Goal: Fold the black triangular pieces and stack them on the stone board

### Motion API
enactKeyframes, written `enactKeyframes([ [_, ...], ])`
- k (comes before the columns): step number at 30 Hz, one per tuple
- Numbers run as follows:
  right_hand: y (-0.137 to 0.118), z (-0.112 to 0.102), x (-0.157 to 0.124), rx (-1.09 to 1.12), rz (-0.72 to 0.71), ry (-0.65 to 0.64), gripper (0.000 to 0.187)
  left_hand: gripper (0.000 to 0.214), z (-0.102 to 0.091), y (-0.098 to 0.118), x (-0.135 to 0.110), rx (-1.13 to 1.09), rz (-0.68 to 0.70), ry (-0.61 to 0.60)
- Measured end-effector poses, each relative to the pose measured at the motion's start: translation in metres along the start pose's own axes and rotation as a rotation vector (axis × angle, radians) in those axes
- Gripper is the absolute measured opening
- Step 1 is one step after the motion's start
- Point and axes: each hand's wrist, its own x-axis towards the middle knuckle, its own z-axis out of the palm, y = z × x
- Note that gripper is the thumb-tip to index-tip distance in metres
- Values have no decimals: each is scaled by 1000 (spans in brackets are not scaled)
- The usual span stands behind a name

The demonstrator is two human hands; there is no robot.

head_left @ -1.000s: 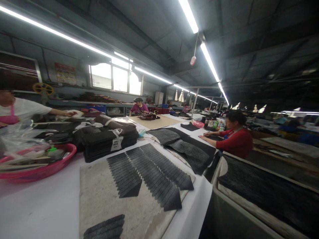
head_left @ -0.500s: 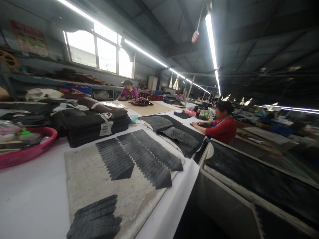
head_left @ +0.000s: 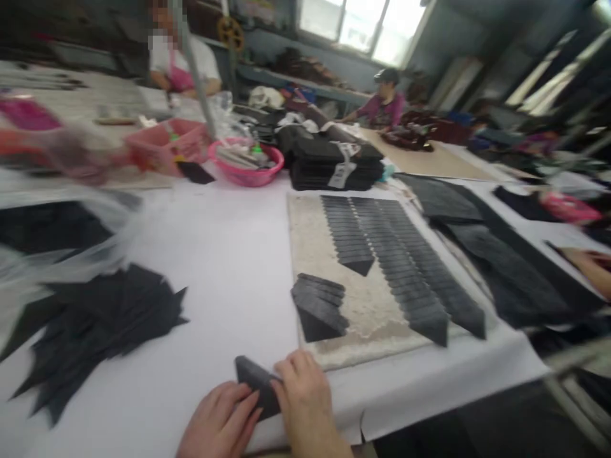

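Both my hands meet at the near table edge on a small stack of dark pointed fabric pieces (head_left: 255, 380). My left hand (head_left: 218, 423) lies with fingers stretched against the stack's near side. My right hand (head_left: 305, 397) curls its fingers over the stack's right end and grips it. Just beyond, a beige board (head_left: 317, 254) carries long overlapping rows of the same dark pieces (head_left: 396, 267) and a short fanned stack (head_left: 319, 308). A loose heap of dark pieces (head_left: 100, 321) lies to the left on the white table (head_left: 229, 254).
A pink basin (head_left: 248, 168) and a pink tray (head_left: 162, 145) stand farther back, beside tied black bundles (head_left: 334, 165). Clear plastic (head_left: 57, 248) lies at the left. A person in white (head_left: 179, 60) and a person in magenta (head_left: 384, 105) work beyond. Dark sheets (head_left: 496, 254) lie at the right.
The view has swung down and to the left from the hall to the near table. My two hands, unseen before, now show on a small stack of dark pieces.
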Motion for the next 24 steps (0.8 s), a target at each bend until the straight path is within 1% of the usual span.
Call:
enactKeyframes([
  [1, -1, -2, 2, 27, -5, 28, 25, 20, -3, 5, -3, 15, -61, -17],
  [2, -1, -5, 5, 47, -25, 21, 25, 18, -5, 9, -3, 11, -105, -24],
  [6, -8, -12, 13, 55, -117, -79, 17, 15, -3, 19, 3, -28, -167, -23],
  [9, -15, -11, 17, 25, -120, -103, 11, 16, -3, 19, 2, -55, -174, -38],
  [13, -21, -8, 22, 30, -103, -129, 6, 17, -6, 17, -1, -87, -173, -76],
  [16, -20, -9, 23, 72, -115, -154, 8, 19, -6, 21, 0, -114, -166, -90],
  [21, -12, -9, 19, 81, -146, -154, 12, 23, -8, 29, 0, -130, -110, -38],
  [24, -10, -9, 19, 135, -165, -157, 6, 19, -13, 23, 1, -143, -148, -85],
])
